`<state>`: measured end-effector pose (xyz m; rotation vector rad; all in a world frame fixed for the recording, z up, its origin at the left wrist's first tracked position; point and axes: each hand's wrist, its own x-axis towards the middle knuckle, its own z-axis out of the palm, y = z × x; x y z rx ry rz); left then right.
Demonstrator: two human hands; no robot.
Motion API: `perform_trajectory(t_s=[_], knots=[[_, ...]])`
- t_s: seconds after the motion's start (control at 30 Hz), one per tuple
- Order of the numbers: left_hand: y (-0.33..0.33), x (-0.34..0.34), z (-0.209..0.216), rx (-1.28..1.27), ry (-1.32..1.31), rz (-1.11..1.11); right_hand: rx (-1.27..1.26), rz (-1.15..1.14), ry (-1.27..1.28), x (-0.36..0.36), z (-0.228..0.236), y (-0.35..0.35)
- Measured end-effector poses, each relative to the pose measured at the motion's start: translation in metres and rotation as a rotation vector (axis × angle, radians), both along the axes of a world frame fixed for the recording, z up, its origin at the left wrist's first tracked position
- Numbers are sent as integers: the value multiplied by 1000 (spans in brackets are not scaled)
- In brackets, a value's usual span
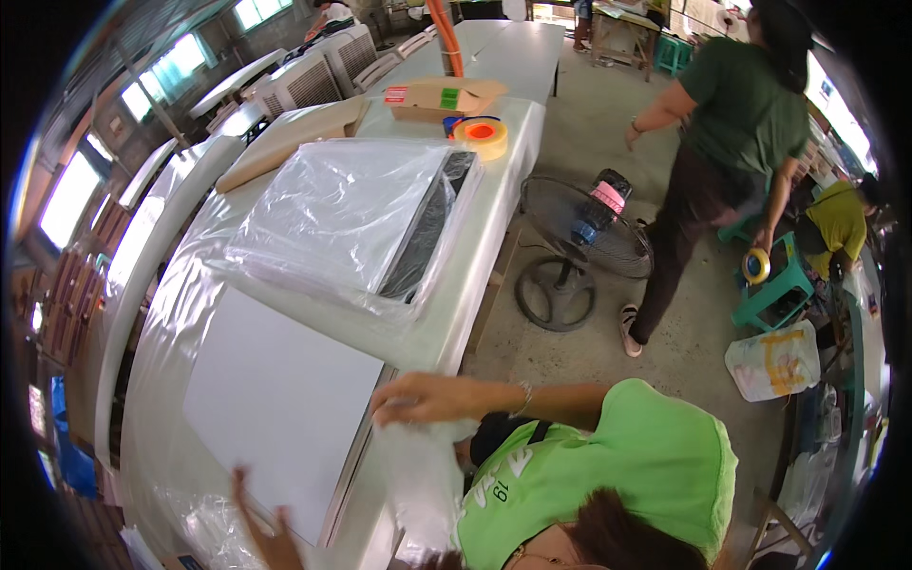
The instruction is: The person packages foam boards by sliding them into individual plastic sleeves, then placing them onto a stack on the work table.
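Observation:
A stack of white flat panels [275,380] lies on the plastic-covered table [161,399] before me, its layered edge showing on the right. By the panels' near left corner, my left hand [269,532] is raised with its fingers spread, blurred and holding nothing. My right hand [423,397] reaches across from the right, fingers curled at the top of a crumpled, whitish clear plastic film [418,475]. This film hangs beside the table edge, smeared by motion. Farther along the table rests a flat panel wrapped in clear plastic [332,204], with a dark strip along its right side.
Rolls of tape [483,140] and an opened cardboard box [442,99] sit at the table's far end. Right of the table stands a floor fan [584,228]. A co-worker in dark green [741,104] walks past, carrying a tape roll [756,266], near a green stool [774,285].

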<state>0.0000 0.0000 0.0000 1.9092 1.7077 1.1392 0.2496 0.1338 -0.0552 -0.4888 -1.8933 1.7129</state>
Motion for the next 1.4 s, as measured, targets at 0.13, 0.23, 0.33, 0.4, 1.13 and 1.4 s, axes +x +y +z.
perform_trajectory(t_s=[0.13,0.23,0.33,0.4,1.13,1.4], knots=[[42,85,-1,-459,-633,-297,16,-129,68,3,31,-15],[48,99,-1,-807,-992,-293,157,-218,50,23,14,0],[37,70,-15,-1088,-734,-430,179,-387,-107,57,7,14],[30,53,-26,-1207,-617,-455,142,-521,-232,87,-6,27],[51,81,-67,-743,-322,-404,176,-56,-261,84,-50,1],[61,79,-59,-695,-380,-231,-232,59,-88,27,-53,-16]])
